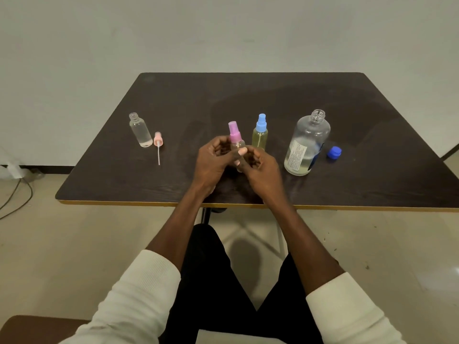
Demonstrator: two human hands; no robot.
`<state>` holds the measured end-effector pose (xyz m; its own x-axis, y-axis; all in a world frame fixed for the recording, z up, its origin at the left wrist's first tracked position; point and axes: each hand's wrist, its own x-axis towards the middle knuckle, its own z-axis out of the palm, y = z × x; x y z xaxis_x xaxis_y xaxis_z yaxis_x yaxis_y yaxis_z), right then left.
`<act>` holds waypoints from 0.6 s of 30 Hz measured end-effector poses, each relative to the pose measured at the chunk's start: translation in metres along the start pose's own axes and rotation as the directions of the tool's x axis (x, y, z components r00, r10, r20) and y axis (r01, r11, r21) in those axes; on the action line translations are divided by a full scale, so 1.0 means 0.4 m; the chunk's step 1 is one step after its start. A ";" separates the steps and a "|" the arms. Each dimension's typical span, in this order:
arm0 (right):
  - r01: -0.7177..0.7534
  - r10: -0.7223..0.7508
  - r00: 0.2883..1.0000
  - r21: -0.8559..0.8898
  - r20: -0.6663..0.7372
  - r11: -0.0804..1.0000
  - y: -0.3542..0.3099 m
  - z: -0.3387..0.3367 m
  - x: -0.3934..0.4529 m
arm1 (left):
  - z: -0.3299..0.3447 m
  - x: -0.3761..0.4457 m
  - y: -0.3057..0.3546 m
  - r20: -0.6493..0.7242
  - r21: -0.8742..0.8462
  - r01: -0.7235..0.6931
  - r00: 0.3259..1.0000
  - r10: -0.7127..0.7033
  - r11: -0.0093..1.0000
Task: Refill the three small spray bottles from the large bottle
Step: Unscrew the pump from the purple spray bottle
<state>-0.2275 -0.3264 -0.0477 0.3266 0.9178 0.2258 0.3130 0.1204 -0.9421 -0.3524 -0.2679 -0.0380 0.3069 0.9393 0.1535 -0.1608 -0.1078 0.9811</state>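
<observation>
Purple-capped spray bottle point(236, 140) held over table's point(372, 184) front-middle, left hand point(213, 157) and right hand point(260, 162) both curled round body. Likely light, smooth, slippery plastic; grip body, twist cap. Three small bottles: this, blue-capped point(260, 135) behind, uncapped one point(140, 130) toward left edge beside pink sprayer point(158, 142). One large bottle point(306, 145), open, right; one blue cap point(334, 152).

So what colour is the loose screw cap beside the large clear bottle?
Blue, clearest in the head view.

Around the large bottle point(307, 142) stand three small spray bottles: purple-capped point(236, 140), blue-capped point(260, 134), uncapped point(140, 130), plus one loose pink sprayer point(158, 142) and one blue cap point(334, 152).
</observation>
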 end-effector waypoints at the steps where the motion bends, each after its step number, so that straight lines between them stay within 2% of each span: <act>1: -0.008 0.008 1.000 0.019 0.018 1.000 0.002 0.000 0.001 | -0.004 0.001 0.002 0.006 -0.039 0.010 1.000 -0.010 0.999; 5: -0.055 0.050 0.991 0.044 0.124 0.997 -0.003 -0.005 0.001 | -0.011 0.011 0.010 0.039 -0.133 0.050 0.998 -0.045 0.990; 13: -0.124 0.088 0.978 0.192 0.188 0.974 -0.014 -0.012 -0.002 | -0.021 0.013 0.012 0.138 -0.319 0.099 0.989 -0.058 0.942; 18: -0.101 0.067 0.982 0.188 0.179 0.977 -0.012 -0.012 -0.003 | -0.019 0.019 0.011 0.083 -0.314 0.096 0.994 -0.073 0.944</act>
<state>-0.2251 -0.3299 -0.0423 0.1814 0.9768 0.1142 0.1051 0.0962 -0.9898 -0.3580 -0.2589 -0.0334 0.3948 0.9143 0.0903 -0.4172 0.0909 0.9043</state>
